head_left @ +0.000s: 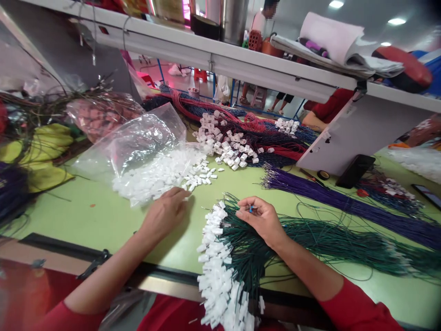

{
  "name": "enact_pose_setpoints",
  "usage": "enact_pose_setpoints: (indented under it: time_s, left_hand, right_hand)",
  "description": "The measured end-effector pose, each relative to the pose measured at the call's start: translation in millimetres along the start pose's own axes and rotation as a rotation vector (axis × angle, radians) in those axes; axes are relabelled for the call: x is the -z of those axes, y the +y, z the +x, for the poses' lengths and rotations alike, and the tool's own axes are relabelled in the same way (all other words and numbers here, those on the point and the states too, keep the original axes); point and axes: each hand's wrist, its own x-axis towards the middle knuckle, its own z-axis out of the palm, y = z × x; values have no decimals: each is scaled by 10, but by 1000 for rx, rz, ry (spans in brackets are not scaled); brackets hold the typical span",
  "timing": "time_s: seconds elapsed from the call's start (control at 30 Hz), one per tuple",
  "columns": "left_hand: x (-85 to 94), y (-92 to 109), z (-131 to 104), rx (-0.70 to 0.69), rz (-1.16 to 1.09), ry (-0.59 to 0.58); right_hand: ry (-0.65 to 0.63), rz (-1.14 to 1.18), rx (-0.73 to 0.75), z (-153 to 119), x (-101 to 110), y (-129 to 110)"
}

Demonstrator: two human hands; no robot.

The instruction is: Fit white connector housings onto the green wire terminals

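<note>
As loose connectors [201, 178] lie at the mouth of the bag [151, 126], likely for easy reach, our left hand [167, 209] bends beside them, its grip hidden, while our right hand [263, 218] curls round a blue bit [251, 209], pinch unclear, over green wires [310, 234] partly draped past the front edge of the surface [106, 220].

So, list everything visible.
Loose connectors: many, white, centre-left
Wired connectors: many, white, front, back
Clear bag: one, transparent, centre-left
Green wires: many, green, front
Purple wires: many, purple, right
Other wires: many, red and blue, back
Bagged pieces: many, reddish, left
Yellow material: uncounted, yellow, left
Phones: two, dark, right
Papers: several, white, shelf
Table: one, green, beneath
Shelf: one, white, above
Other people: several, one red-sleeved, behind
Left hand: one, by loose connectors
Right hand: one, over green wires
</note>
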Motion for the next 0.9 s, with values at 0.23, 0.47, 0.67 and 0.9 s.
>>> enact_pose_setpoints:
  time_s: [0.23,0.47,0.67,0.9]
  left_hand:
    - [-63,-165,42,35,-33,-65]
    - [22,263,-10,347,-1028,-167]
    - [117,728,9,344,-1182,-175]
    - [88,843,117,6,-921,-173]
  right_hand:
    - [-37,212,-88,-12,-56,70]
    - [6,158,11,-45,-40,205]
    - [9,47,10,-24,-67,206]
    - [-106,-30,23,-9,-126,49]
